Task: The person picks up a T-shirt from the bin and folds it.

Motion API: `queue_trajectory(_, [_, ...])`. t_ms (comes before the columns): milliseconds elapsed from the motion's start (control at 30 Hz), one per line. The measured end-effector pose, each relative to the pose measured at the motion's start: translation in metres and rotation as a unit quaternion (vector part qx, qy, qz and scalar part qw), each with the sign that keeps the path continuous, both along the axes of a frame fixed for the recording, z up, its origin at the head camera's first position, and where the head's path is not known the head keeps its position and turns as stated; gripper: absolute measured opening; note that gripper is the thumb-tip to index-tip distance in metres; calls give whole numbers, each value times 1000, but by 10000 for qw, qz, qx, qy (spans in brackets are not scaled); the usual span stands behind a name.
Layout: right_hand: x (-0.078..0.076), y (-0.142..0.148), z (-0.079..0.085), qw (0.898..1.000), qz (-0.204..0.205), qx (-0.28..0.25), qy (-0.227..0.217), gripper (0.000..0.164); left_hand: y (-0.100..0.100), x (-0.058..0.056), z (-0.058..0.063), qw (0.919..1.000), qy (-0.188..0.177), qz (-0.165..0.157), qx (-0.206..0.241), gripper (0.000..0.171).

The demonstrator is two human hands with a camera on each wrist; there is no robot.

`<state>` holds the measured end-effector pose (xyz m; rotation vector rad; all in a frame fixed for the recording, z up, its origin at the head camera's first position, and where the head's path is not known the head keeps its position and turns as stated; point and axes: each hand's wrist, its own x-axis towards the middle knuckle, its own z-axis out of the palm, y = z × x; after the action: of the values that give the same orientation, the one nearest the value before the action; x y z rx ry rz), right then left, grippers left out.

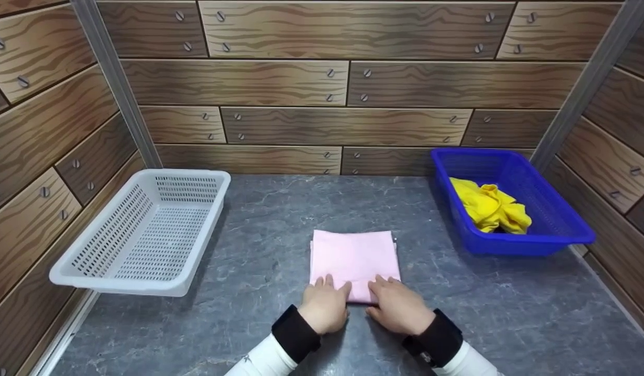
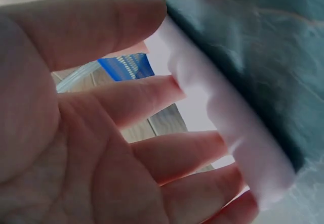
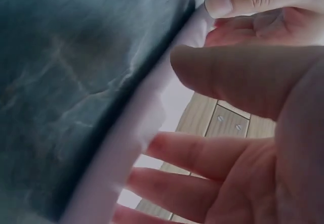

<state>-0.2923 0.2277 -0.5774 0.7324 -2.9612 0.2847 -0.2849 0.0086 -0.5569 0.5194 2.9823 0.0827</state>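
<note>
A folded pink cloth (image 1: pixel 355 258) lies flat on the grey table, in the middle of the head view. My left hand (image 1: pixel 324 305) rests at its near left edge, and my right hand (image 1: pixel 400 308) at its near right edge. In the left wrist view the fingertips (image 2: pixel 215 143) press on the cloth's folded edge (image 2: pixel 243 138), the thumb held away from them. The right wrist view shows much the same: nearly straight fingers (image 3: pixel 177 155) touch the cloth (image 3: pixel 126 143) while the thumb stays apart. Neither hand is curled round the cloth.
At the left stands a white perforated basket (image 1: pixel 204 250) with nothing visible in it. A blue basket (image 1: pixel 536 238) at the right holds a crumpled yellow cloth (image 1: pixel 491 206). Wood-patterned walls (image 1: pixel 348 83) enclose the table (image 1: pixel 264 219) at the back and both sides.
</note>
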Motion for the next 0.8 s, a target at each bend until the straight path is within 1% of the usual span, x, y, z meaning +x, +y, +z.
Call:
queue_trajectory(100, [-5, -4, 4, 9994, -174, -173, -245, 64, 1, -9, -2, 10000, 22, 76, 36, 68])
queue_trajectory(167, [-10, -7, 6, 9989, -268, -259, -289, 66, 2, -17, -2, 9998, -12, 142, 113, 69])
queue_trajectory(233, [-19, -9, 7, 9989, -291, -275, -260, 66, 2, -27, -1, 9995, -52, 214, 209, 68])
queue_trajectory(367, [-43, -12, 4, 9992, -276, -247, -178, 65, 2, -52, 2, 9980, -219, 386, 450, 66])
queue_trajectory(500, [-70, -15, 1, 9990, -349, -224, -139, 60, 1, -78, 1, 9962, -322, 513, 633, 67])
queue_trajectory(667, [-105, -18, 1, 9987, -482, -114, -78, 52, 2, -105, 0, 9960, -201, 509, 702, 68])
queue_trajectory(800, [-126, -20, 3, 9979, -643, -102, -35, 49, 1, -123, -1, 9956, -13, 462, 816, 68])
